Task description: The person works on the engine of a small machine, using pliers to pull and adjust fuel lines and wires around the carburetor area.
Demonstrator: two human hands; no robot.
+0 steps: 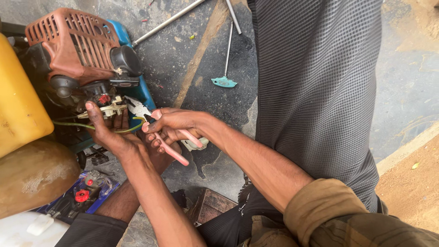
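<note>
Though beside engine (82, 59), yellow jerrycan (18, 100) closed-sided.

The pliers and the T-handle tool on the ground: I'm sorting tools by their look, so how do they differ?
The pliers have pink grips and are held in the right hand, jaws at the small engine. The T-handle tool has a teal grip and lies untouched on the concrete floor. The pliers have two handles; the T-handle tool has one thin, straight shaft. Both are hand tools with metal working ends.
</note>
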